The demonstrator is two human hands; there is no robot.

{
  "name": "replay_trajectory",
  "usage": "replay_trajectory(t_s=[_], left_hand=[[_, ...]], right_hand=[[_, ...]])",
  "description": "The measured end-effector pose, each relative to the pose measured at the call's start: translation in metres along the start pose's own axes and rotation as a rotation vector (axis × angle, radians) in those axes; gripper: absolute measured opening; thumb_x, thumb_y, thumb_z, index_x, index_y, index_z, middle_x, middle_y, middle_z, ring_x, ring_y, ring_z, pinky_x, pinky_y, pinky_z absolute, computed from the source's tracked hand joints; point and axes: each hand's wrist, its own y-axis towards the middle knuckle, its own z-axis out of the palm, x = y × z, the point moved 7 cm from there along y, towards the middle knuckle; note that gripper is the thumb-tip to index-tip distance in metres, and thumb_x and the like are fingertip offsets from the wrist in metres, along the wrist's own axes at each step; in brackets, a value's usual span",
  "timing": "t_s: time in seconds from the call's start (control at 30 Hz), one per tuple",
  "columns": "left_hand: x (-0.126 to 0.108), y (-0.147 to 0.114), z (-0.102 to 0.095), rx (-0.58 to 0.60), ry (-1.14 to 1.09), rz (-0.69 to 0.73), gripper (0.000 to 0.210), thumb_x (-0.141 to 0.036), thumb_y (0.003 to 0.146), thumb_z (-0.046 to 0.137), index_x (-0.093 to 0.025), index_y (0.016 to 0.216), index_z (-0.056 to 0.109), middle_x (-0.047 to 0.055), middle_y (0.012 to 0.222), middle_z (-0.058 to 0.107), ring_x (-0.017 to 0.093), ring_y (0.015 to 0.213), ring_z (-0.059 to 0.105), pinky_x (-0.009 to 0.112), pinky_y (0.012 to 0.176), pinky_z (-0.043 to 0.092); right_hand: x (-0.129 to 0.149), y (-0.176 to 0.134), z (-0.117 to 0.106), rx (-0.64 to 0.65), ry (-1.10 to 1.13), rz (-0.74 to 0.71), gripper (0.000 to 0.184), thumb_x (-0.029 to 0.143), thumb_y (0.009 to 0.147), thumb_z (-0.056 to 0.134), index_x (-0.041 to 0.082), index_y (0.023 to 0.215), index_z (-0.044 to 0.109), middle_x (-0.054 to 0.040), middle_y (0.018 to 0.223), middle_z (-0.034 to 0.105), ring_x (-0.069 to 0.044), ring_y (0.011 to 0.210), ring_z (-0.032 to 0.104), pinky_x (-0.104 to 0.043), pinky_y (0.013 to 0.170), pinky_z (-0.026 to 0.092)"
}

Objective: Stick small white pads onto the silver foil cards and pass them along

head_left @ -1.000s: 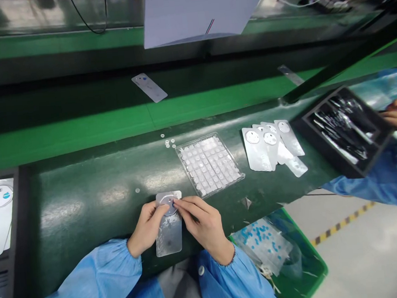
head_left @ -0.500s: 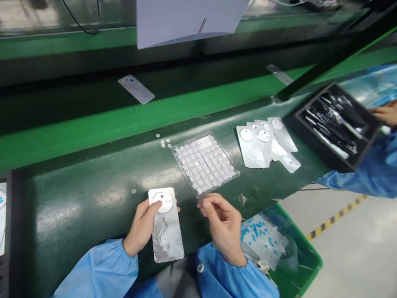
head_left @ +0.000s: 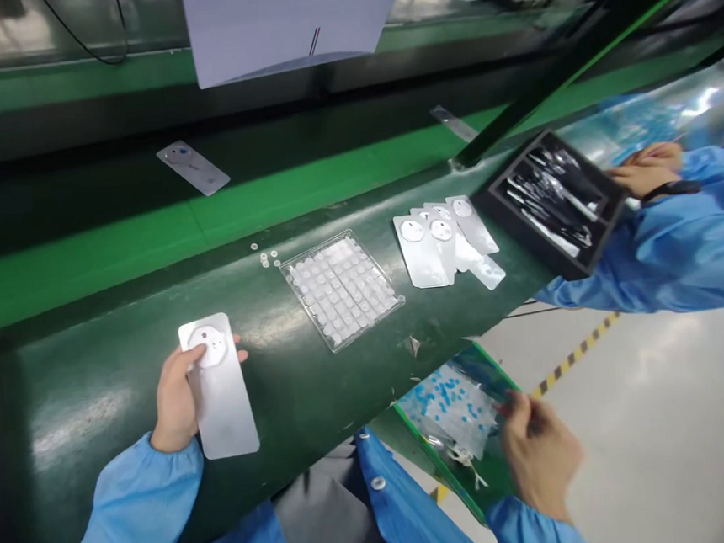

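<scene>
My left hand (head_left: pixel 179 393) is closed round the upper left edge of a flat silver-white plate (head_left: pixel 227 410) with rounded corners. Its thumb presses on a white, roughly round piece (head_left: pixel 209 346) with small dark marks near the plate's top; fingertips show past the right edge. Over a green bin (head_left: pixel 493 357) beside the bench, my right hand (head_left: pixel 539 450) has its thumb and fingers drawn together, somewhat blurred. Whatever is between those fingertips, if anything, I cannot make out. Below them lies a clear bag (head_left: pixel 453 407) with blue dots.
A clear tray (head_left: pixel 344 290) of small white round pieces lies mid-bench, with several small rings (head_left: pixel 265 260) behind it. Similar plates (head_left: pixel 427 257) overlap to the right. Past them stands a black box (head_left: pixel 546 205) of shiny parts, beside a co-worker's hands (head_left: pixel 648 170). A slanted post (head_left: pixel 513 119) rises behind.
My right hand has swung from beside the clear tray out to the right, over the green bin. My left hand has shifted left with the plate. The view has turned slightly right.
</scene>
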Motion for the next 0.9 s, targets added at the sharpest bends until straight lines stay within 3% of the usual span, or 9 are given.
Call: replay_trajectory(t_s=[0.13, 0.23, 0.3, 0.4, 0.53, 0.7, 0.73, 0.8, 0.9], left_hand=[[-0.027, 0.008, -0.023, -0.132, -0.061, 0.129, 0.040, -0.037, 0.067, 0.073, -0.012, 0.099, 0.076, 0.008, 0.095, 0.081, 0.026, 0.078, 0.078, 0.023, 0.048, 0.056], [-0.042, 0.012, -0.039, -0.185, -0.108, 0.215, 0.038, -0.036, 0.070, 0.068, -0.012, 0.099, 0.076, 0.008, 0.096, 0.080, 0.023, 0.077, 0.077, 0.021, 0.047, 0.053], [-0.049, 0.017, -0.050, -0.211, -0.148, 0.262, 0.037, -0.035, 0.071, 0.066, -0.012, 0.098, 0.077, 0.008, 0.096, 0.080, 0.022, 0.076, 0.077, 0.020, 0.047, 0.053], [-0.051, 0.024, -0.063, -0.237, -0.192, 0.285, 0.034, -0.034, 0.071, 0.065, -0.012, 0.094, 0.077, 0.007, 0.094, 0.080, 0.020, 0.073, 0.076, 0.020, 0.048, 0.052], [-0.045, 0.028, -0.060, -0.172, -0.173, 0.263, 0.036, -0.036, 0.072, 0.066, -0.012, 0.096, 0.077, 0.010, 0.098, 0.081, 0.024, 0.080, 0.078, 0.022, 0.051, 0.053], [-0.034, 0.023, -0.041, -0.067, -0.061, 0.269, 0.046, -0.036, 0.070, 0.077, -0.008, 0.107, 0.073, 0.017, 0.103, 0.080, 0.034, 0.085, 0.078, 0.032, 0.063, 0.059], [-0.031, 0.023, -0.038, -0.047, -0.051, 0.253, 0.048, -0.037, 0.070, 0.078, -0.008, 0.108, 0.073, 0.017, 0.103, 0.080, 0.034, 0.085, 0.078, 0.034, 0.064, 0.060], [-0.026, 0.024, -0.033, -0.013, -0.037, 0.228, 0.049, -0.039, 0.071, 0.079, -0.009, 0.110, 0.072, 0.017, 0.103, 0.079, 0.035, 0.085, 0.078, 0.035, 0.065, 0.060], [-0.024, 0.023, -0.030, 0.025, -0.014, 0.243, 0.054, -0.040, 0.075, 0.079, -0.009, 0.118, 0.069, 0.017, 0.104, 0.079, 0.034, 0.086, 0.078, 0.036, 0.068, 0.060]], right_hand=[[0.149, -0.051, 0.033, 0.163, 0.366, -0.657, 0.030, 0.024, 0.096, 0.045, 0.021, 0.109, 0.072, -0.0125, 0.105, 0.072, -0.028, 0.097, 0.069, -0.043, 0.086, 0.056], [0.254, -0.115, 0.068, 0.457, 0.532, -1.037, 0.035, 0.012, 0.098, 0.045, 0.025, 0.119, 0.071, -0.0092, 0.111, 0.071, -0.023, 0.099, 0.069, -0.039, 0.087, 0.057], [0.303, -0.154, 0.091, 0.612, 0.529, -1.219, 0.035, 0.013, 0.102, 0.047, 0.025, 0.126, 0.070, -0.0091, 0.112, 0.071, -0.023, 0.098, 0.069, -0.038, 0.085, 0.058], [0.342, -0.185, 0.118, 0.680, 0.413, -1.344, 0.032, 0.018, 0.106, 0.049, 0.021, 0.129, 0.070, -0.0104, 0.110, 0.071, -0.024, 0.095, 0.067, -0.038, 0.082, 0.058], [0.330, -0.197, 0.122, 0.686, 0.259, -1.494, 0.030, 0.025, 0.107, 0.051, 0.017, 0.129, 0.070, -0.0128, 0.117, 0.071, -0.027, 0.100, 0.065, -0.039, 0.083, 0.055], [0.248, -0.206, 0.088, 0.707, 0.171, -1.678, 0.072, 0.065, 0.103, 0.048, 0.011, 0.150, 0.052, -0.0181, 0.144, 0.061, -0.034, 0.121, 0.056, -0.050, 0.099, 0.044], [0.233, -0.207, 0.081, 0.707, 0.194, -1.700, 0.069, 0.064, 0.103, 0.047, 0.012, 0.148, 0.054, -0.0161, 0.142, 0.063, -0.032, 0.121, 0.056, -0.050, 0.104, 0.040], [0.209, -0.210, 0.069, 0.684, 0.302, -1.720, 0.045, 0.048, 0.108, 0.049, 0.019, 0.139, 0.063, -0.0091, 0.130, 0.072, -0.026, 0.116, 0.059, -0.047, 0.109, 0.035], [0.192, -0.214, 0.058, 0.703, 0.523, -1.715, 0.029, 0.023, 0.111, 0.046, 0.023, 0.124, 0.071, -0.0021, 0.106, 0.079, -0.019, 0.101, 0.064, -0.039, 0.101, 0.040]])
